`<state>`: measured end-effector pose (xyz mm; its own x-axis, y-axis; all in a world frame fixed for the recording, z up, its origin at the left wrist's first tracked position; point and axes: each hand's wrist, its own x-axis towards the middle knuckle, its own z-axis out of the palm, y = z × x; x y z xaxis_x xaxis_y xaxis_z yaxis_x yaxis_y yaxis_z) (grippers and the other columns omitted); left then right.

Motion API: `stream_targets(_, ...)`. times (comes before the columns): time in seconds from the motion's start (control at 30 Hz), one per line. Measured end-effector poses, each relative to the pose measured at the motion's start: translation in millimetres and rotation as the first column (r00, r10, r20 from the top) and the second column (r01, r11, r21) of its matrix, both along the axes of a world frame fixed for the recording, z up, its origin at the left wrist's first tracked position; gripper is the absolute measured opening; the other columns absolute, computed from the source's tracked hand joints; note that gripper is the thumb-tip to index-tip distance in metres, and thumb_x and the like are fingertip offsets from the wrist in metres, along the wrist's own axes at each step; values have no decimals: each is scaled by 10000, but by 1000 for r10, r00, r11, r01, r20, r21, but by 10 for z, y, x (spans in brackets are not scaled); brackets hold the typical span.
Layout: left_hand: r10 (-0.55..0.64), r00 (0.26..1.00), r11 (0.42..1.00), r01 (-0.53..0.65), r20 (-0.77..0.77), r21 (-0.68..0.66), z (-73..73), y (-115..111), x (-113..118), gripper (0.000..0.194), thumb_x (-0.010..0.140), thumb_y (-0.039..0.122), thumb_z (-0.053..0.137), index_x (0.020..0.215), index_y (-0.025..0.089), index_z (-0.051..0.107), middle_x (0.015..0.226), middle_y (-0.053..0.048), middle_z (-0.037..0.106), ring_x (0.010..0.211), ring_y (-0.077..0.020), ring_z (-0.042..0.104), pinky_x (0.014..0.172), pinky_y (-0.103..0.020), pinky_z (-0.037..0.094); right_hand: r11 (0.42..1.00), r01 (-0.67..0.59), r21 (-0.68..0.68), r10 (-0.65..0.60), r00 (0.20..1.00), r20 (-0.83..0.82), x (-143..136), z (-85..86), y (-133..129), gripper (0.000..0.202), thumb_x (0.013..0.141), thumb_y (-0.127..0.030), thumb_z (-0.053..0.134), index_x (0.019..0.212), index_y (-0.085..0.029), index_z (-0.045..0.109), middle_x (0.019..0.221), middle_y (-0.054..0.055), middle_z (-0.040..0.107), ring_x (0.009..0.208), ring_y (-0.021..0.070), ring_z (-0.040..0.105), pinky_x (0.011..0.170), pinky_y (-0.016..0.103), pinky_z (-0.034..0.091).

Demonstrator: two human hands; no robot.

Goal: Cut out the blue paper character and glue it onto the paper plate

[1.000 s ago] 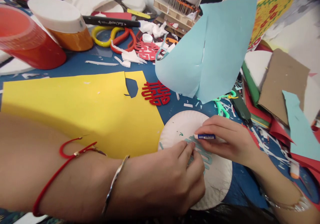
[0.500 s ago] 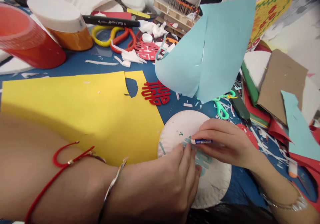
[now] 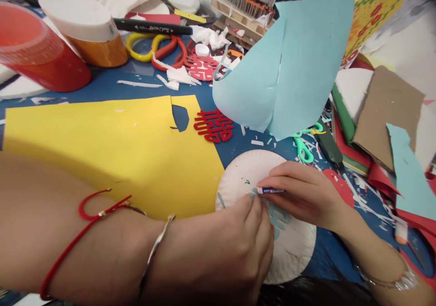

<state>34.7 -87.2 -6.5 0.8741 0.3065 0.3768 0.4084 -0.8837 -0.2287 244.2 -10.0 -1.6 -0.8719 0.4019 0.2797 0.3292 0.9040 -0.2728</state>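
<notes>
My left hand (image 3: 243,240) reaches in from the left, its fingers pressed together on a light blue paper cut-out (image 3: 281,219) that lies on a round white paper plate (image 3: 294,260). The hand covers part of the cut-out. Pinched between the fingers of my right hand (image 3: 303,194) is a small blue-and-white stick (image 3: 272,190), its pale end close to my left fingertips at the cut-out's upper edge. A thin blue strip (image 3: 221,200) and a small green mark show on the plate.
Yellow paper (image 3: 102,147) lies on the left, beside a red cut-out (image 3: 214,125). A curved light blue sheet (image 3: 299,60) stands behind the plate. Green scissors (image 3: 304,150), cardboard (image 3: 388,110) and scraps lie right. Red (image 3: 44,51) and orange (image 3: 95,47) jars and a black marker (image 3: 153,26) are at the back left.
The stick and my right fingers have shifted slightly left and up, nearer to my left fingertips. My left hand remains on the cut-out. The whole view has moved a little.
</notes>
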Motion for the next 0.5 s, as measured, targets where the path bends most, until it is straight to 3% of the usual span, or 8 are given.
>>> stream_targets(0.5,3,1000,1000,-3,-11,0,7,-2,-2,340,923,141,386,1065,85,690,1021,-157,717,902,-271,686,721,-375,550,1000,-1,21,2,999,-44,-54,-41,-6,93,953,-191,532,968,-189,623,859,41,650,754,145,619,655,263,508)
